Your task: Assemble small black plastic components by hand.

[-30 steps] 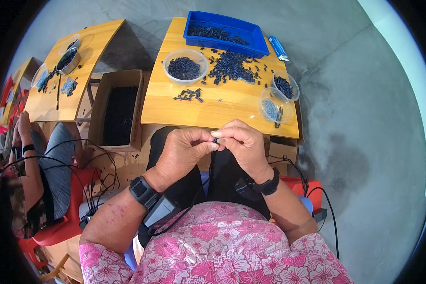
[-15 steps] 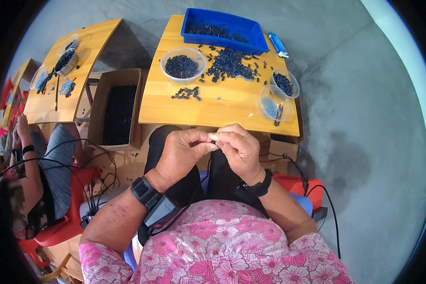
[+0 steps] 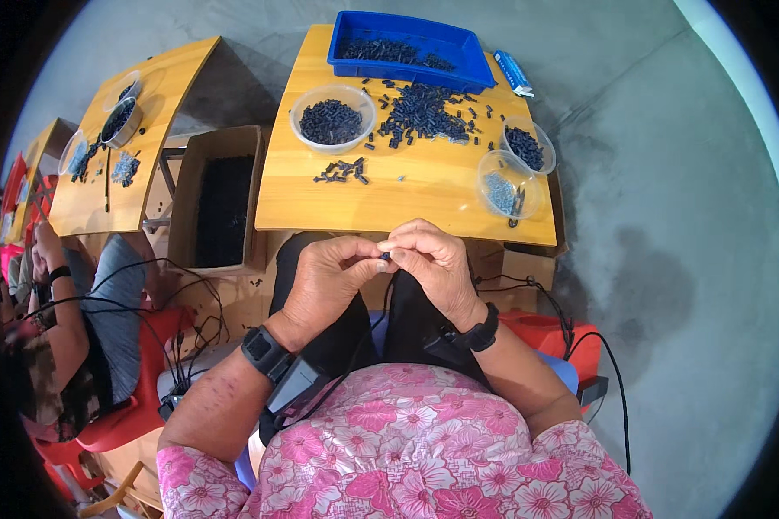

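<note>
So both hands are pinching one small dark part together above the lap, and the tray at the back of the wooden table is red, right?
Not quite: the tray at the back of the wooden table is blue, as the head view shows. The left hand and right hand do pinch one small dark part together above the lap.

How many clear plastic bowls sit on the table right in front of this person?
3: one bowl of dark pieces left of the loose pile, one at the right edge, one just nearer. None seem hidden.
</note>
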A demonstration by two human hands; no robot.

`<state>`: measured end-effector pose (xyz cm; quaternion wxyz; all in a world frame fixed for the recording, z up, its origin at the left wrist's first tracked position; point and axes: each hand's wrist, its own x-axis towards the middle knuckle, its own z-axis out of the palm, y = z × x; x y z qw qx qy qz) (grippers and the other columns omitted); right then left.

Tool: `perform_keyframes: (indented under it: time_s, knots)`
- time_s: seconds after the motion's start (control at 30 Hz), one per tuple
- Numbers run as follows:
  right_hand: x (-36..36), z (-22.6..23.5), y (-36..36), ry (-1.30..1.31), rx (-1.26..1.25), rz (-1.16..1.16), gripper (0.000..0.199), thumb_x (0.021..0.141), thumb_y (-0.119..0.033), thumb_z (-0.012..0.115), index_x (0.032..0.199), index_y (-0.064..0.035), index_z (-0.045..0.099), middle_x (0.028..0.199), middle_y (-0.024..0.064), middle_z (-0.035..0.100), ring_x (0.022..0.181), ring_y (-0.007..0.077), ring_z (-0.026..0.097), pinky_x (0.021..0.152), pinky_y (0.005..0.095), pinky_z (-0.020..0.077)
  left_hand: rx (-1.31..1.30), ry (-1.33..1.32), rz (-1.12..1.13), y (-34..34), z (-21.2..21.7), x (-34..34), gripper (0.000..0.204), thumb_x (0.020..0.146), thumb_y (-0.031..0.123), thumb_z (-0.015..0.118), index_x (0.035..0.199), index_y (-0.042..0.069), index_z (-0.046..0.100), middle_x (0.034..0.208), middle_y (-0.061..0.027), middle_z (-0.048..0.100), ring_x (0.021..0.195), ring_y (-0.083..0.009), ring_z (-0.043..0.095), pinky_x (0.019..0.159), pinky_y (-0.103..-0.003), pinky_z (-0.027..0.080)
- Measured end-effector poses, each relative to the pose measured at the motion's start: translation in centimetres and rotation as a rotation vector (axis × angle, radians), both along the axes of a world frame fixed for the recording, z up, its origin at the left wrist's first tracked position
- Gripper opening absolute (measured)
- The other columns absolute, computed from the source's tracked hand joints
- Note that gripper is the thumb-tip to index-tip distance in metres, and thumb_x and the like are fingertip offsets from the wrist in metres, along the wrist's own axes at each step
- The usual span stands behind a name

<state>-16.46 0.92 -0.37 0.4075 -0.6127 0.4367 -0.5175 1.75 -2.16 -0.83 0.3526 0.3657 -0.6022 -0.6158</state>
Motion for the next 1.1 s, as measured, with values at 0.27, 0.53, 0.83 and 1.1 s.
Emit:
perform_keyframes:
  time_s: [0.27, 0.53, 0.83, 1.1]
  knots:
    - [-0.1, -0.6, -0.1, -0.165, 0.258, 0.035, 0.012, 0.090, -0.001, 0.060, 0.097, 0.0026, 0.070, 0.090, 0.0061, 0.065, 0.075, 0.0109, 0.063, 0.068, 0.0227, 0.0508, 0.090, -0.010, -0.050, -0.4, -0.5, 0.2, 0.013, 0.089, 0.009, 0.068, 0.096, -0.001, 0.070, 0.088, -0.0024, 0.069, 0.081, -0.0060, 0.059, 0.074, -0.022, 0.049]
    - [0.2, -0.4, 0.1, 0.165, -0.049, -0.057, 0.017, 0.082, 0.002, 0.067, 0.098, -0.0015, 0.069, 0.088, 0.0079, 0.065, 0.075, 0.0153, 0.066, 0.066, 0.0245, 0.0517, 0.362, 0.135, -0.056, -0.4, -1.2, 0.5, 0.012, 0.091, 0.013, 0.067, 0.097, 0.004, 0.069, 0.087, -0.0003, 0.066, 0.078, -0.0070, 0.059, 0.077, -0.024, 0.051]
    - [0.5, 0.2, 0.2, 0.455, -0.217, -0.096, 0.034, 0.075, 0.000, 0.074, 0.107, -0.0027, 0.065, 0.091, 0.0086, 0.064, 0.080, 0.0187, 0.066, 0.070, 0.0272, 0.0538, 0.594, 0.242, -0.064, -0.5, -1.3, 0.7, 0.015, 0.092, 0.019, 0.065, 0.097, 0.006, 0.068, 0.088, 0.0006, 0.065, 0.080, -0.0076, 0.060, 0.079, -0.026, 0.052]
    - [1.2, 0.2, 0.7, 0.388, -0.199, -0.104, 0.036, 0.078, -0.002, 0.071, 0.112, -0.0043, 0.060, 0.091, 0.0105, 0.061, 0.080, 0.0231, 0.066, 0.068, 0.0310, 0.0541, 0.582, 0.275, -0.075, -0.3, -0.4, 0.6, 0.013, 0.092, 0.019, 0.065, 0.098, 0.007, 0.068, 0.090, 0.0004, 0.066, 0.081, -0.0075, 0.060, 0.080, -0.026, 0.052]
